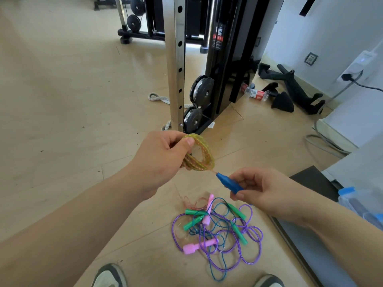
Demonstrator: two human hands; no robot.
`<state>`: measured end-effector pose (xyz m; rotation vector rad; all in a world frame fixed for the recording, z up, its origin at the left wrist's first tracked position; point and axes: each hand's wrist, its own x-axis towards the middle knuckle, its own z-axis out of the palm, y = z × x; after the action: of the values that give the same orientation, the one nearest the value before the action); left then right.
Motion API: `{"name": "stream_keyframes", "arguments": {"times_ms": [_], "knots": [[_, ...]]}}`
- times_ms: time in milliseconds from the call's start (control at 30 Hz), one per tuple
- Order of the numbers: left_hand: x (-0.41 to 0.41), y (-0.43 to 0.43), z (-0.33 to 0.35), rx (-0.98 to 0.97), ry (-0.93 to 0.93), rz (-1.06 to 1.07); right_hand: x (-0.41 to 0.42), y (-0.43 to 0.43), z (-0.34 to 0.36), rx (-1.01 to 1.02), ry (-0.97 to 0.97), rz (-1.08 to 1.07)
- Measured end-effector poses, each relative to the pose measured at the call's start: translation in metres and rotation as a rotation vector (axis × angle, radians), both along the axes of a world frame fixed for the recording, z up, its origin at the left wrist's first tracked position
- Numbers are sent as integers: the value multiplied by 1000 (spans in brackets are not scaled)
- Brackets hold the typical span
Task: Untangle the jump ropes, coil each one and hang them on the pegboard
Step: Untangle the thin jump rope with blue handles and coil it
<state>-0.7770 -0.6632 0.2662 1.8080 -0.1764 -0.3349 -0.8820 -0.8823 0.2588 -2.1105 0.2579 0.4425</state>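
Head view looks down on my left hand (159, 160), thumb and curled fingers gripping the coiled yellow-green translucent jump rope (202, 156) by its far left edge, loops hanging open toward the right; my right hand (267, 191) pinches the blue tapered plastic handle (228, 182) by its thick end between thumb and fingers; that handle lies just right of and nearer than the coil, its long axis running from near right to far left, its narrow tip aimed at the coil's lowest loop, with only a short bit of rope between them; I judge the handle must tuck there next; the tangle of purple, teal and pink ropes (217, 230) lies on the floor below my right hand; no pegboard shows.
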Motion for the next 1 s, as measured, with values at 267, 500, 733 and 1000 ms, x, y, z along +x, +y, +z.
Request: {"name": "stream_keyframes", "arguments": {"times_ms": [267,500,733,1000], "knots": [[-15,-8,-8,117,-40,-220,5,27,-5,-402,-169,-18],[-22,-9,-6,225,-224,-278,5,33,9,-142,-19,-56],[-28,-12,-3,220,-314,-332,5,31,3,335,-100,-105],[-24,-7,2,12,-104,-283,7,25,6,516,-103,-187]]}}
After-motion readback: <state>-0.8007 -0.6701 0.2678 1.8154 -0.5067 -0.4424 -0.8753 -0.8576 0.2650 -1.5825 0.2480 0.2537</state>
